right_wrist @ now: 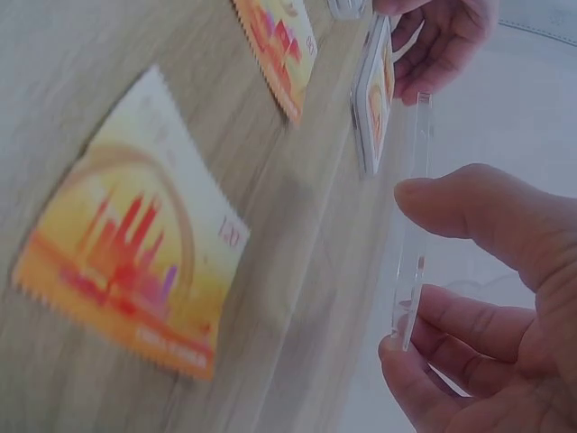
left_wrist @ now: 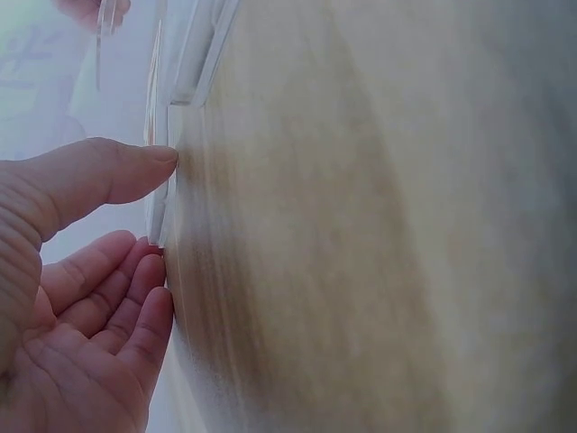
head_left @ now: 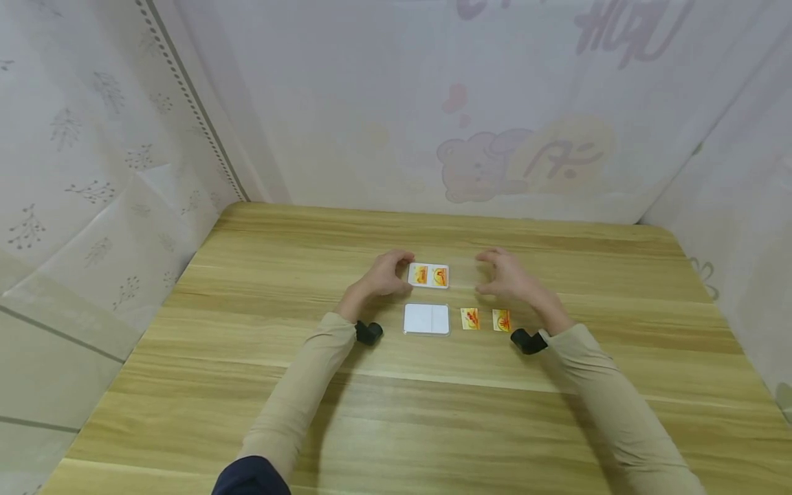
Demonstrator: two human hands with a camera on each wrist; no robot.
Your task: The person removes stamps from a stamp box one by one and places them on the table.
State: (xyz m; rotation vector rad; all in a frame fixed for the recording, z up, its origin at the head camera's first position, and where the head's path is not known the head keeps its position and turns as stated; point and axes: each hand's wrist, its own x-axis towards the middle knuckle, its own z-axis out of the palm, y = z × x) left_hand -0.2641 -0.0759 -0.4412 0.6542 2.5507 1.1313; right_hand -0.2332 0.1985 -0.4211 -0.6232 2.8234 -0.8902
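Observation:
My left hand [head_left: 383, 275] holds a white stamp case [head_left: 430, 286] flat on the table by its left end, thumb at the near edge and fingers at the far one. Two orange-and-yellow stamps [head_left: 440, 276] lie side by side in it. To its right, my right hand [head_left: 510, 276] pinches a clear plastic cover [right_wrist: 410, 302] between thumb and fingers, above the table. In the head view this cover barely shows. Nearer to me lies a second white case [head_left: 421, 319] with a dividing line. Two loose stamps, one [head_left: 470, 318] beside that case and another [head_left: 501, 320] further right, rest on the wood.
The wooden table [head_left: 383, 419] runs back to a pale printed curtain [head_left: 346, 103], with more curtain at both sides. Each wrist wears a black camera mount; the right one [head_left: 529, 341] is close to the outer loose stamp.

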